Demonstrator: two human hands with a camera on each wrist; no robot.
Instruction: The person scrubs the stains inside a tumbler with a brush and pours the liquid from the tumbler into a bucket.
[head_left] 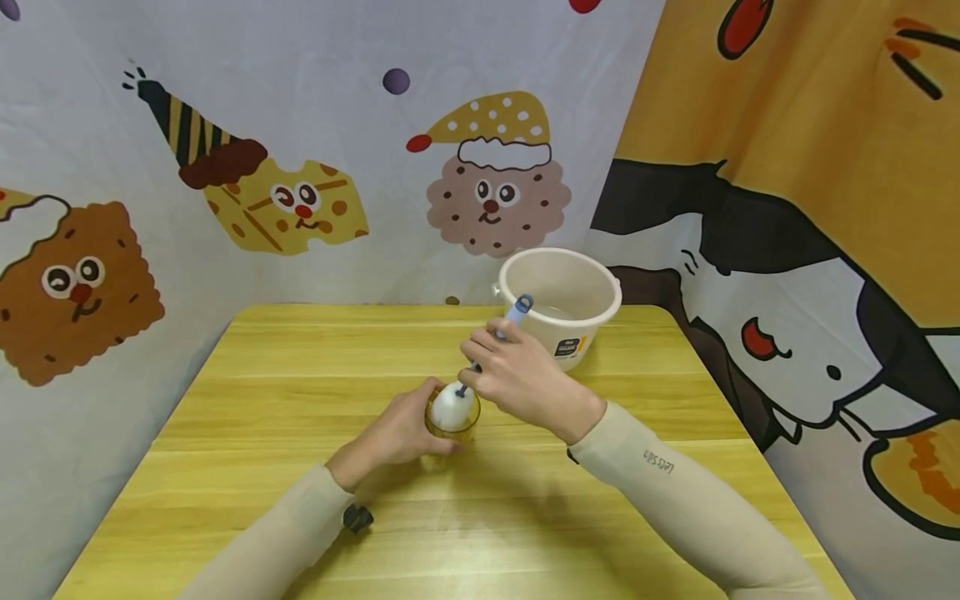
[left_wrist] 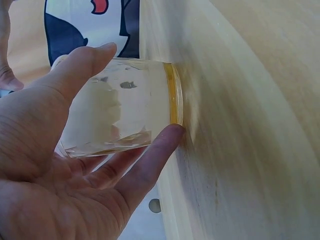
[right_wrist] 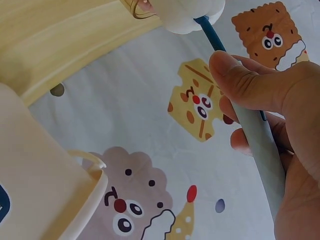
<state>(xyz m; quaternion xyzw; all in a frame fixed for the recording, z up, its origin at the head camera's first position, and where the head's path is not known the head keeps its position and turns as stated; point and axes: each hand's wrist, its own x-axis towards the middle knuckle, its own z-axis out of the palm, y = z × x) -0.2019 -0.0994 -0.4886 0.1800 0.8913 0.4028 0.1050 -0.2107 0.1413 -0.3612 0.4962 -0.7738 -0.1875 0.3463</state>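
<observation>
A clear amber-tinted glass [head_left: 470,428] is upright on the table, its mouth facing up. My left hand [head_left: 401,429] holds it around the side, and in the left wrist view the thumb and fingers lie along the wall of the glass [left_wrist: 132,107]. My right hand [head_left: 528,379] grips the blue-grey handle of a sponge bottle brush [head_left: 517,311]. The brush's white sponge head [head_left: 452,407] sits in the mouth of the glass, with the handle slanting up to the right. In the right wrist view, thumb and fingers wrap the brush handle [right_wrist: 260,150].
A cream bucket [head_left: 594,329] with a dark label stands at the table's back right, just beyond my right hand; a little liquid seems to lie inside. The wood-grain table [head_left: 300,358] meets a cartoon-printed cloth [head_left: 322,50] behind and at the right.
</observation>
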